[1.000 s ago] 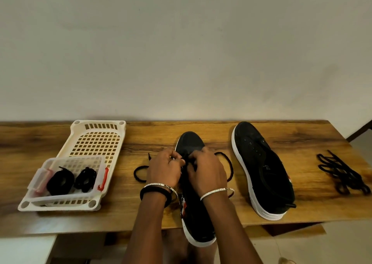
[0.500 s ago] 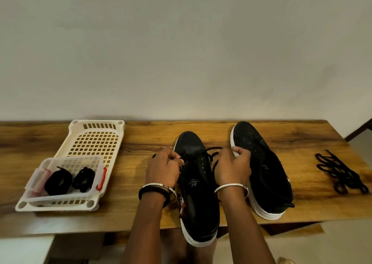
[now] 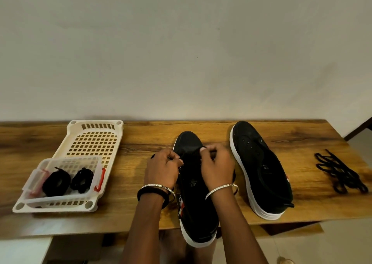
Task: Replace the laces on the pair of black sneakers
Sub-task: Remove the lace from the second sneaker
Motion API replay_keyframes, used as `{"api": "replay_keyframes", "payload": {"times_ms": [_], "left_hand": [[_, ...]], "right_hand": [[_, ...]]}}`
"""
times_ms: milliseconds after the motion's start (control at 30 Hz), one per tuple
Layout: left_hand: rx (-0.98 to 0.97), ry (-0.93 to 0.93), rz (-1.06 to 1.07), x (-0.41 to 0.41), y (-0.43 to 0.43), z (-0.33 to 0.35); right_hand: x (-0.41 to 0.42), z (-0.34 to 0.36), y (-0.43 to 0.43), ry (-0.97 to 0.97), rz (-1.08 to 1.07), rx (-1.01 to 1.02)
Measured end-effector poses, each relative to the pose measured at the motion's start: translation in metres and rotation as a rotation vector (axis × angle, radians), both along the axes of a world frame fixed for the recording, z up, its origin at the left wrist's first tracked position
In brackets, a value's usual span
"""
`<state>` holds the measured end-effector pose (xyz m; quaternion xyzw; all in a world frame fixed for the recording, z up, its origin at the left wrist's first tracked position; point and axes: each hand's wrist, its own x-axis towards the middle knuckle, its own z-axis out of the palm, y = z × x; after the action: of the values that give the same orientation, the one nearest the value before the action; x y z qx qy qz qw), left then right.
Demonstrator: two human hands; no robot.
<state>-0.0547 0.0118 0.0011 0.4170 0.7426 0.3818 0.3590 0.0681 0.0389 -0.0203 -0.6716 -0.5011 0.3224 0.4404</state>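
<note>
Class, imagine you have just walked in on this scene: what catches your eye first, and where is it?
The left hand and right hand pinch a black lace over the front eyelets of a black sneaker at the near edge of the table, its heel overhanging. A second, unlaced sneaker lies to its right, with loose black laces beyond; a white basket sits far left.

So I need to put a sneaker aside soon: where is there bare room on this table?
Bare table lies between the white basket and the left hand, and between the unlaced sneaker and the loose laces. Crowded: the middle, where it and the right hand pinch the lace of the near sneaker.
</note>
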Motion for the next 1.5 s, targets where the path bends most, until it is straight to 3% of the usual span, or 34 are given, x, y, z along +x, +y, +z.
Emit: {"api": "replay_keyframes", "payload": {"times_ms": [133, 233, 300, 367, 500, 633, 900, 1133, 1233, 1333, 1500], "left_hand": [[0.002, -0.029, 0.010, -0.001, 0.000, 0.000], [0.013, -0.025, 0.005, -0.001, 0.000, -0.001], [0.015, -0.025, 0.002, -0.001, 0.000, -0.002], [0.018, -0.020, 0.001, -0.001, 0.001, -0.003], [0.040, 0.006, -0.028, 0.000, 0.001, -0.005], [0.135, 0.075, -0.156, 0.002, 0.001, -0.009], [0.059, 0.404, -0.386, 0.011, 0.001, -0.006], [0.026, 0.436, -0.299, 0.016, 0.003, -0.003], [0.011, 0.420, -0.304, 0.015, 0.003, -0.003], [0.016, 0.380, -0.300, 0.014, 0.003, -0.004], [0.041, 0.361, -0.295, 0.014, 0.003, -0.005]], "right_hand": [[0.020, 0.005, 0.009, 0.531, -0.418, -0.129], [0.033, -0.005, 0.013, 0.610, -0.491, -0.281], [0.033, -0.007, 0.012, 0.464, -0.413, -0.310], [0.030, -0.001, 0.008, 0.202, -0.318, -0.303], [0.022, 0.007, 0.000, -0.266, -0.031, -0.112], [0.015, -0.001, 0.002, -0.479, 0.168, -0.092], [0.018, 0.003, 0.001, -0.556, 0.157, -0.078], [0.024, 0.005, -0.001, -0.133, -0.182, -0.013], [0.031, 0.009, -0.002, -0.070, -0.271, -0.037], [0.031, 0.009, -0.001, -0.275, -0.160, -0.022], [0.019, 0.003, 0.000, -0.536, 0.269, -0.046]]}}
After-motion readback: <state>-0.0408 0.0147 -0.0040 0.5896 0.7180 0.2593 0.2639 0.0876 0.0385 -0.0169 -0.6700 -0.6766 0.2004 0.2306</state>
